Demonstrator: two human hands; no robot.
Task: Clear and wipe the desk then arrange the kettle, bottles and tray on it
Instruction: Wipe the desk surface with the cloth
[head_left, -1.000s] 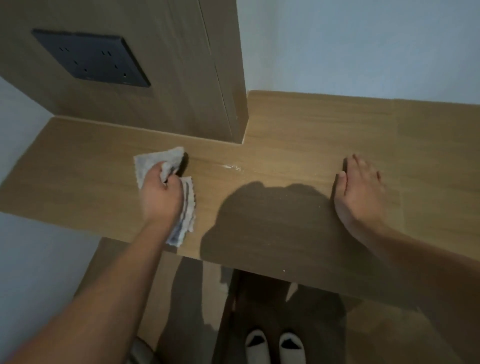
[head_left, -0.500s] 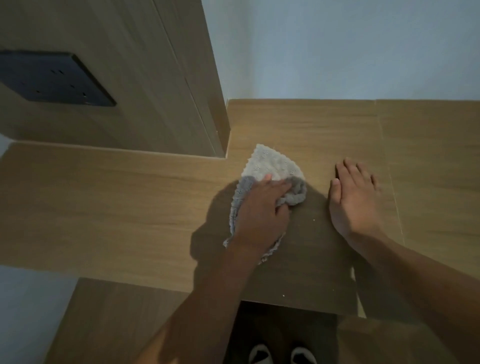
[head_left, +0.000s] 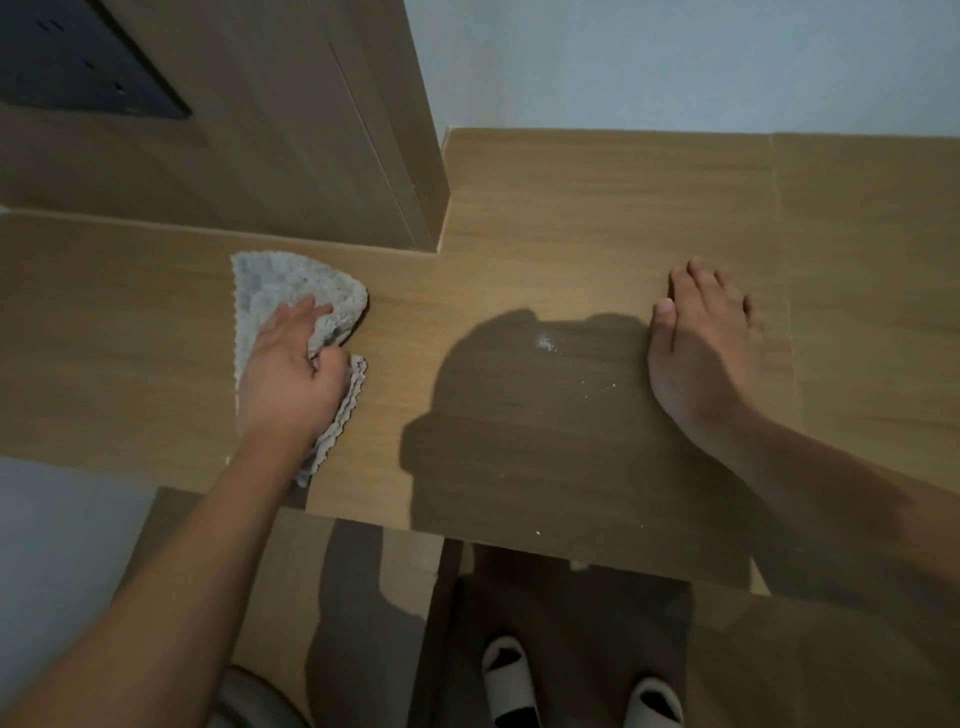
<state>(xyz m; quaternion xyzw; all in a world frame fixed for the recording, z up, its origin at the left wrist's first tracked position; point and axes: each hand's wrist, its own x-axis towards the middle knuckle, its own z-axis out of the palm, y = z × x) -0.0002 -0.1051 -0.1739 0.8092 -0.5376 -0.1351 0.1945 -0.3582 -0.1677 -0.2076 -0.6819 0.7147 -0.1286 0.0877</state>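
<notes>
A grey cloth (head_left: 291, 283) lies crumpled on the wooden desk (head_left: 571, 218), left of centre. My left hand (head_left: 291, 374) presses down on it, with thumb and fingers bunching a fold of the fabric. My right hand (head_left: 701, 353) lies flat on the desk top at the right, fingers straight and holding nothing. Small white specks and a wet smear (head_left: 548, 343) show on the desk between the hands, inside my shadow. No kettle, bottle or tray is in view.
A wooden wall panel (head_left: 291, 130) with a black socket plate (head_left: 78, 57) rises behind the desk's left part. A white wall (head_left: 675, 62) backs the right part. Below the desk's front edge are my white slippers (head_left: 506, 675).
My left hand has dragged the cloth leftwards across the desk from beside my right hand. The right hand stays flat in the same spot. White specks now show where the cloth was.
</notes>
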